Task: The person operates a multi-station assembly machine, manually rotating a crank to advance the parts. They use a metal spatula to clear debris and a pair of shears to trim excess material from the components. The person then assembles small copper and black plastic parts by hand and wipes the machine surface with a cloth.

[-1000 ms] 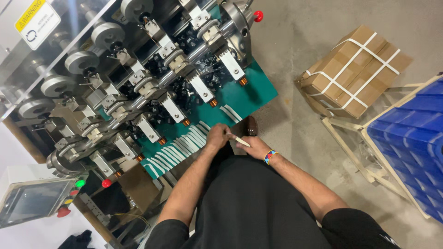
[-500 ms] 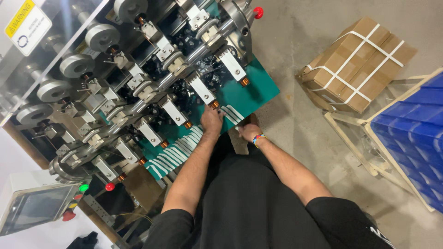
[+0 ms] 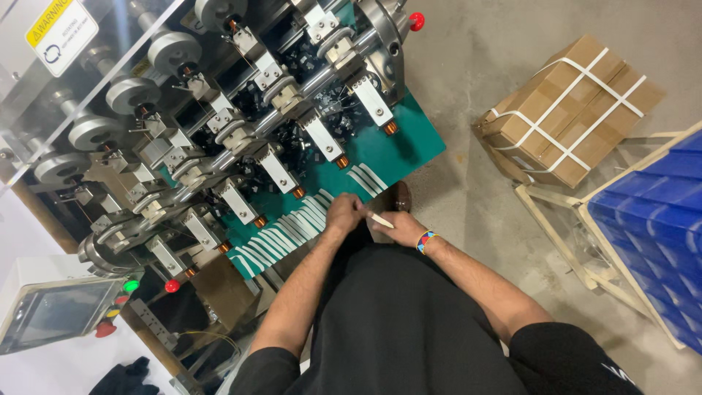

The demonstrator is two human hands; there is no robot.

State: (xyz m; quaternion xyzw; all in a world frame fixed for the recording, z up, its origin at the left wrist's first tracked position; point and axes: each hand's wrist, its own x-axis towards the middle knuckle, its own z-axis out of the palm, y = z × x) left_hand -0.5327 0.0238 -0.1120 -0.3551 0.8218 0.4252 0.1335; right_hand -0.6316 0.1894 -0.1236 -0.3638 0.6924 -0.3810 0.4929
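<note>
I stand at a winding machine with a row of metal arms [image 3: 322, 139] tipped in copper, over a green plate [image 3: 409, 146]. Several white strips [image 3: 285, 234] lie side by side on the plate, and two more [image 3: 369, 179] lie further right. My left hand [image 3: 344, 213] and my right hand [image 3: 401, 228] meet just below the plate's near edge. Between them is one thin white strip [image 3: 380, 219]; each hand pinches one end. A coloured bracelet [image 3: 425, 240] is on my right wrist.
A strapped cardboard box [image 3: 567, 110] sits on the concrete floor to the right. Blue bins [image 3: 651, 219] stand in a wooden frame [image 3: 556, 234] beside it. At lower left are a control screen [image 3: 51, 314], a green lamp [image 3: 131, 285] and a red button [image 3: 172, 285].
Half a second ago my left hand reached up onto the green plate among the strips. It has drawn back to my right hand, and both hold a white strip.
</note>
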